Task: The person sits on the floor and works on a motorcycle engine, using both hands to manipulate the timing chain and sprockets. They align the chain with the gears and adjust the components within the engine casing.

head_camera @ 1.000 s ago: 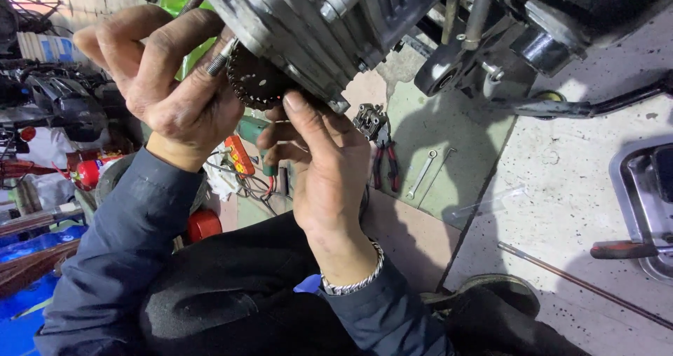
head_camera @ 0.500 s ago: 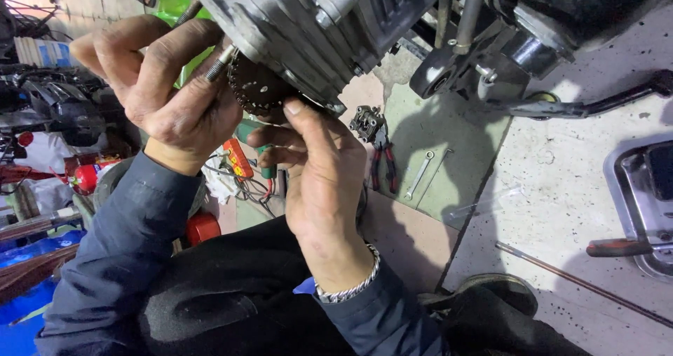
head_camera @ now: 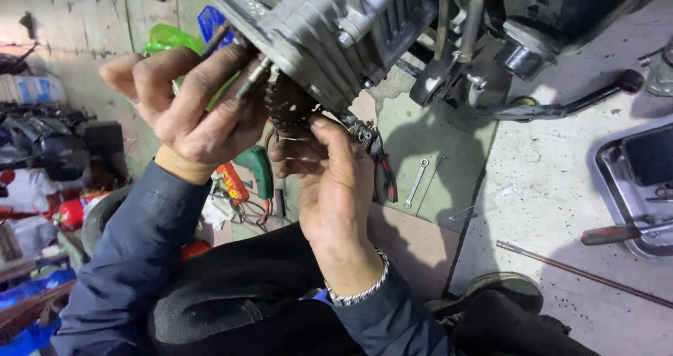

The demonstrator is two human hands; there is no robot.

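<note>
Left hand [head_camera: 193,114], upper left of the frame: fingers are curling around the lower edge of the grey finned engine casing [head_camera: 336,26], closed against it and against a protruding stud [head_camera: 254,77]; whether it is gripping the stud itself cannot be told.

Right hand [head_camera: 336,187], centre of the frame: fingers are bending up under the casing, fingertips [head_camera: 317,126] pressing on a dark toothed sprocket [head_camera: 289,103] with chain that is sitting in the casing's open side, between the two hands. The hand is partly closed on it; the grip beneath is hidden. A metal bracelet [head_camera: 359,289] is circling the wrist.

Surroundings: red-handled pliers [head_camera: 385,177] and a spanner [head_camera: 415,183] are lying on the green mat at centre; a green power tool [head_camera: 258,170] is lying lower left of them; a metal tray [head_camera: 634,187] is sitting at the right edge; a thin rod [head_camera: 582,275] is lying on the floor at lower right.

Risk, as judged: the oily sprocket could be slipping off the fingertips and dropping toward the lap, the hold being shallow; fingers could be getting pinched between teeth and casing edge.

Change from the earlier frames: the right hand's fingers are lying further over the sprocket, and the left hand is keeping its place on the casing.
</note>
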